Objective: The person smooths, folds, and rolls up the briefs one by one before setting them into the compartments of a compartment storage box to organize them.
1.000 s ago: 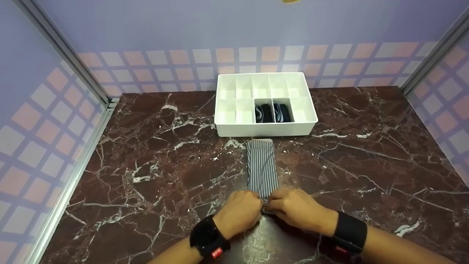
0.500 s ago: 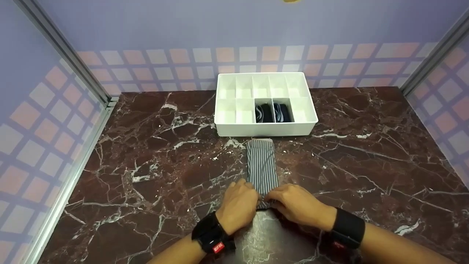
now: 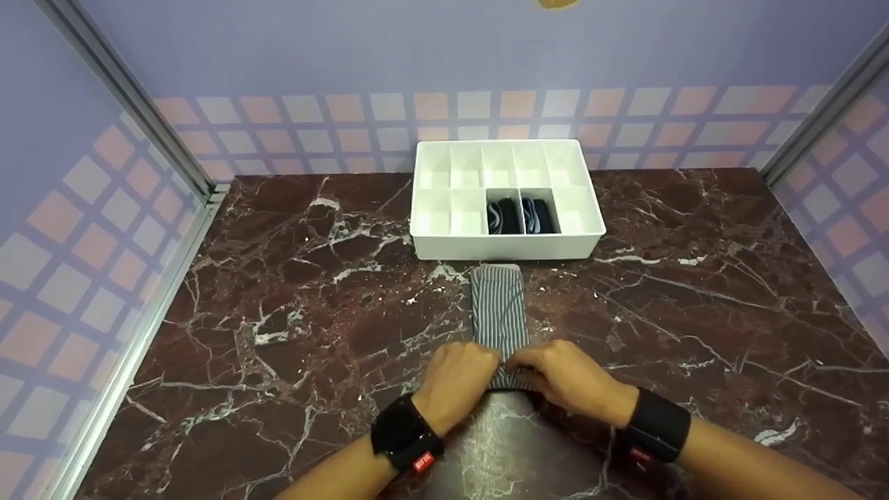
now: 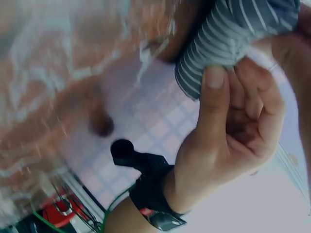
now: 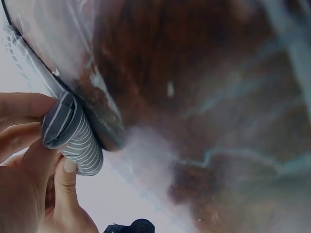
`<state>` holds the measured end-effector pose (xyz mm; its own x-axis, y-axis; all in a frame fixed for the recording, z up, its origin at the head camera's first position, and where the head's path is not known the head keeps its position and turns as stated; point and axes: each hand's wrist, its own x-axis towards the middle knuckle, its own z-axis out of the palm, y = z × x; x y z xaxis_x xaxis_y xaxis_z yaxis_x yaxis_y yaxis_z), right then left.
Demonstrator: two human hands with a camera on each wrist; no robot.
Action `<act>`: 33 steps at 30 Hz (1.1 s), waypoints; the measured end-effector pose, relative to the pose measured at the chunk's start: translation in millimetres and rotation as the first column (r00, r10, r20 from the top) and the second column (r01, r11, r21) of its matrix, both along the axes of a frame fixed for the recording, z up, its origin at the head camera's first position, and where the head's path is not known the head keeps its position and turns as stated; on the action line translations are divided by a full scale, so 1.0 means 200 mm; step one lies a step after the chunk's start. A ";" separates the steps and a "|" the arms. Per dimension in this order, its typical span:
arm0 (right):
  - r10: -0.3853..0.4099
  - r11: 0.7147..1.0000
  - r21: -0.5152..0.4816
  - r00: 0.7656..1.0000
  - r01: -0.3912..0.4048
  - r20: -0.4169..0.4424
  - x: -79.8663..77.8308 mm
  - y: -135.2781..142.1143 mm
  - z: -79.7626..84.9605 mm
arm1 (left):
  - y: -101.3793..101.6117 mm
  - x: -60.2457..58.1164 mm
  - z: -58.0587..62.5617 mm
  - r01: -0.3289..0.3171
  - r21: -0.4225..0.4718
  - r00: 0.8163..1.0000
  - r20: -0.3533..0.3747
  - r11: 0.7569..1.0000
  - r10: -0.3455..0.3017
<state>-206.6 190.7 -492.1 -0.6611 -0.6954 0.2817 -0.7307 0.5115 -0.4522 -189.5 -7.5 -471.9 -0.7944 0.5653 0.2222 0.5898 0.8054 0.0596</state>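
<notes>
A narrow folded garment (image 3: 497, 305), grey-blue with white stripes, lies lengthwise on the table before the box. Its near end is rolled up, and the striped roll (image 5: 86, 150) shows coiled layers at one end in the right wrist view. My left hand (image 3: 458, 378) pinches the left side of that roll. On the right side my right hand (image 3: 573, 382) grips it with curled fingers; in the left wrist view this hand's thumb (image 4: 214, 92) presses against the striped cloth. In the head view the hands hide much of the roll.
A white divided box (image 3: 507, 246) stands against the back wall. Two of its front compartments hold dark rolled cloth pieces (image 3: 510, 215) with blue-grey edges. Dark red marble (image 3: 312, 389) forms the tabletop, with tiled-pattern walls (image 3: 83, 243) at the sides and back.
Both hands have moved slightly forward toward the box, rolling the garment's near end. Its flat part is a little shorter. The box and its contents stay put.
</notes>
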 end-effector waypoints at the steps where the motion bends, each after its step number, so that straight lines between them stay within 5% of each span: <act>1: -0.001 1.000 -0.001 1.000 0.001 -0.007 0.00 0.00 0.00 | -0.01 0.00 0.00 0.013 -0.017 1.000 -0.012 1.000 -0.013; 8: -0.024 0.999 0.034 0.999 0.026 -0.049 -0.01 0.00 0.01 | -0.05 0.00 -0.04 0.083 -0.035 0.997 -0.002 0.996 -0.083; 11: 0.007 0.991 0.132 0.990 0.012 -0.144 -0.01 -0.01 0.01 | -0.05 -0.01 -0.05 0.105 -0.068 0.994 -0.029 0.992 -0.107; 15: 0.125 0.962 0.271 0.935 -0.032 -0.331 -0.01 -0.01 0.01 | -0.05 -0.02 -0.07 0.092 -0.133 0.992 -0.073 0.987 -0.102; 19: 0.172 0.953 0.298 0.900 -0.049 -0.401 0.01 -0.03 0.00 | -0.05 -0.02 -0.07 0.063 -0.161 0.993 -0.086 0.985 -0.077; 33: 0.077 0.963 0.266 0.925 0.027 -0.373 0.01 -0.03 -0.01 | -0.07 -0.04 -0.03 0.084 -0.058 0.996 -0.026 0.995 -0.086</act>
